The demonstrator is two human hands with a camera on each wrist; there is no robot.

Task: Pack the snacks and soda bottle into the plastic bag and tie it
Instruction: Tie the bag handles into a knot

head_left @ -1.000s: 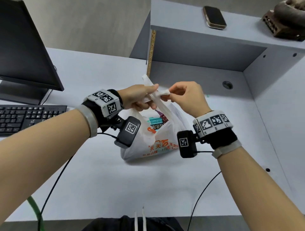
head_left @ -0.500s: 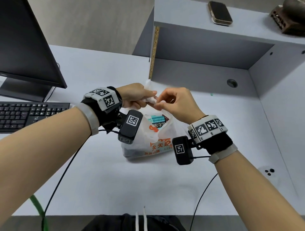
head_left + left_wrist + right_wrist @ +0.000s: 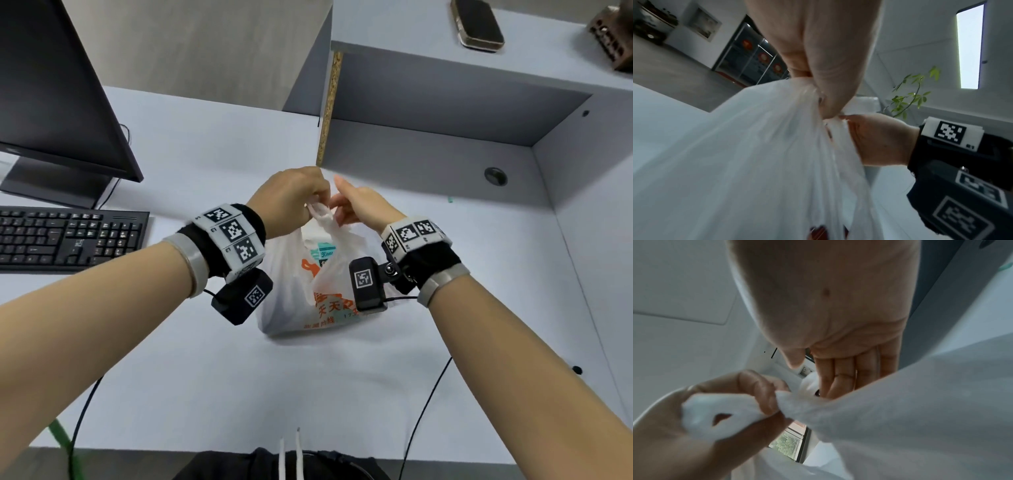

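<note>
From the head view, the white printed plastic bag (image 3: 308, 284) stands upright on the pale grey desk (image 3: 205, 377), its gathered neck pointing up and far. The left hand (image 3: 291, 197) pinches a handle loop; the right hand (image 3: 363, 205) pinches beside it.

In the left wrist view, the left thumb clamps bunched plastic.

In the right wrist view, the right hand's fingers reach straight to the neck.

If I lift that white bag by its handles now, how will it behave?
The plastic bag is thin film that creases where the left hand and right hand gather its handles, so it will probably sag. Packets show through its side, so expect weight low down, likely swinging.
</note>
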